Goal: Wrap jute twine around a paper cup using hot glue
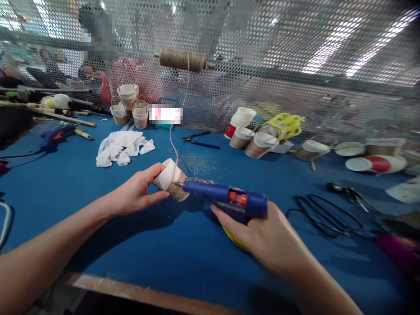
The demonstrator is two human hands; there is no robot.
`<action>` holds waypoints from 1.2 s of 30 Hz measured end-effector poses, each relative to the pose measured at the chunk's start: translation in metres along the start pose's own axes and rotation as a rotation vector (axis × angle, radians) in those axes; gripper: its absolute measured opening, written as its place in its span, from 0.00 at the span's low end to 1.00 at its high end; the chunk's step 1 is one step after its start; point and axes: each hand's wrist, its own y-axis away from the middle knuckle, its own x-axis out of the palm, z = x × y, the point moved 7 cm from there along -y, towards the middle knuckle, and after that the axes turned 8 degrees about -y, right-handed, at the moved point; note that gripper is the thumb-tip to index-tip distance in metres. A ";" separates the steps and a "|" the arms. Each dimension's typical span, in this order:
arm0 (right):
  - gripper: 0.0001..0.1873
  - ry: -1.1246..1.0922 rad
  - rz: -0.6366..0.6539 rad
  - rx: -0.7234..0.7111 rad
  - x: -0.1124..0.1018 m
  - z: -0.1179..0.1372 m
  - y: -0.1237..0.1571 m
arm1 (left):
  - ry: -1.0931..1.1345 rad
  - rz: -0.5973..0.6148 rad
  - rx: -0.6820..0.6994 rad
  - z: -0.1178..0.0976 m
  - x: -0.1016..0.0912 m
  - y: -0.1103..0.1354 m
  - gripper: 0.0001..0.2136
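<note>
My left hand [147, 187] grips a white paper cup [166, 174] tilted on its side, its lower part wound with brown twine [179, 190]. From the cup a loose strand of twine [173, 146] runs up to a spool [182, 60] mounted on the perforated metal screen. My right hand [262, 232] is closed around a blue hot glue gun [223, 194] with orange parts. Its nozzle points left and meets the wound twine, or nearly so; I cannot tell whether it touches. Part of a yellow object [235, 239] shows beneath my right hand.
Twine-wrapped cups [127, 98] stand stacked at the back left, behind crumpled white cloth or paper [123, 146]. Pliers [201, 141] lie mid-table. More wrapped cups [261, 144] stand back right. A black cable [324, 214] coils at the right; another glue gun [55, 136] lies left.
</note>
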 end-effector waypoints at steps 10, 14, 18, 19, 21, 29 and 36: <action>0.10 -0.193 0.030 0.186 -0.006 -0.006 -0.008 | -0.001 0.005 0.017 -0.001 0.001 0.002 0.08; 0.12 -0.192 0.042 0.217 -0.005 -0.008 -0.006 | 0.004 0.019 0.021 0.000 0.002 0.003 0.09; 0.14 -0.168 0.044 0.239 -0.005 -0.010 -0.005 | -0.008 0.030 0.006 0.001 0.002 0.003 0.09; 0.14 -0.181 0.044 0.231 -0.005 -0.010 -0.006 | -0.009 0.026 0.007 0.001 0.002 0.003 0.09; 0.13 -0.205 0.039 0.216 -0.005 -0.010 -0.008 | -0.011 0.023 0.010 0.000 0.002 0.003 0.08; 0.11 -0.157 0.074 0.171 -0.001 -0.008 -0.005 | 0.002 0.025 -0.005 0.002 0.003 0.001 0.09; 0.12 -0.033 0.075 0.178 0.003 -0.014 0.001 | 0.010 0.001 -0.019 0.003 0.002 0.001 0.10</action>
